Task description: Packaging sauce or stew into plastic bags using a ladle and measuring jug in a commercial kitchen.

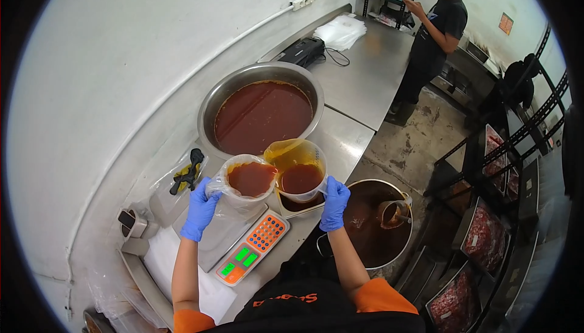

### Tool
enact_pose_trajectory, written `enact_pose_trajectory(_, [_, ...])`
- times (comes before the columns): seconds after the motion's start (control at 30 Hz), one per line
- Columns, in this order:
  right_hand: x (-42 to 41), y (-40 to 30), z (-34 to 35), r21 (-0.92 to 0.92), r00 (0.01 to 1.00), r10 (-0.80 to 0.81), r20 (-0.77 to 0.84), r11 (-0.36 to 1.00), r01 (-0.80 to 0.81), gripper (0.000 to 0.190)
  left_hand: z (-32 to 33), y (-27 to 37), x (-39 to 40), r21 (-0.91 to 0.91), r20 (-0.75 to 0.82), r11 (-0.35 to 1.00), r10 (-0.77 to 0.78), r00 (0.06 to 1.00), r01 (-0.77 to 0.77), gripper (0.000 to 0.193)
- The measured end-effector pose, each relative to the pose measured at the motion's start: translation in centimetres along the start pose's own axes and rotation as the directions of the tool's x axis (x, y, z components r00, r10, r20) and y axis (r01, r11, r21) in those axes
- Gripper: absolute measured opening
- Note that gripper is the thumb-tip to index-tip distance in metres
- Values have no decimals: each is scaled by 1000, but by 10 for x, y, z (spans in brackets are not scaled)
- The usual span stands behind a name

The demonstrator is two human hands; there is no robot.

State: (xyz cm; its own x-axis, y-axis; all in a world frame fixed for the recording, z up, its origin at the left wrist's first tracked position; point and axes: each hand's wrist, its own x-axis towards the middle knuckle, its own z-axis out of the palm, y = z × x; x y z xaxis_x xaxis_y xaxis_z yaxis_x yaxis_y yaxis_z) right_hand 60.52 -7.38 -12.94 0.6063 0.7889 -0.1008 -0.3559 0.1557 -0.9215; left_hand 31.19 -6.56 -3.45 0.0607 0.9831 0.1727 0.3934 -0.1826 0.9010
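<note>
My left hand (pixel 200 210), in a blue glove, grips the handle of a plastic jug (pixel 248 181) lined with a clear bag and holding red-brown liquid. In my right hand (pixel 335 203), also gloved, is the handle of a second, yellow-stained clear measuring jug (pixel 301 169) with similar liquid. The two jugs are side by side, their rims very close. A digital scale (pixel 253 247) with lit green displays lies below the left jug. Beneath the right jug is a rectangular metal container (pixel 292 214). A large steel basin (pixel 207 123) of red-brown liquid stands just beyond.
At right, a big pot (pixel 374 224) holds dark liquid and a metal dipper (pixel 393 214). A black sealing machine (pixel 301 52) and plastic bags (pixel 340 31) lie at the back. A co-worker (pixel 438 36) stands beyond the steel table (pixel 360 73). Racks with trays of bagged red meat (pixel 484 237) line the right.
</note>
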Motion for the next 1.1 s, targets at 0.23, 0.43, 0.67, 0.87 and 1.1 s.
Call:
enact_pose_trajectory(0.23, [4,6,-3,1,1000,-10,4,1000,10,32,-9,-12,1,52,88,998,-43,995,39,34])
enact_pose_trajectory(0.43, [2,-18,8,115,996,85,-29,990,-81,30,8,-40,-15,-218,-125,976,-17,992,-11,22])
enact_pose_trajectory(0.67, [13,-41,18,201,989,144,-25,970,-136,24,13,-71,-39,-334,-131,942,-27,991,-19,21])
enact_pose_trajectory(0.87, [23,-41,17,193,988,157,3,969,-155,21,5,-85,-66,-296,-323,955,-69,944,-31,17])
enact_pose_trajectory(1.1, [33,-7,-6,-4,995,88,41,996,-88,26,-18,-112,-78,-260,-397,965,-62,916,-48,23])
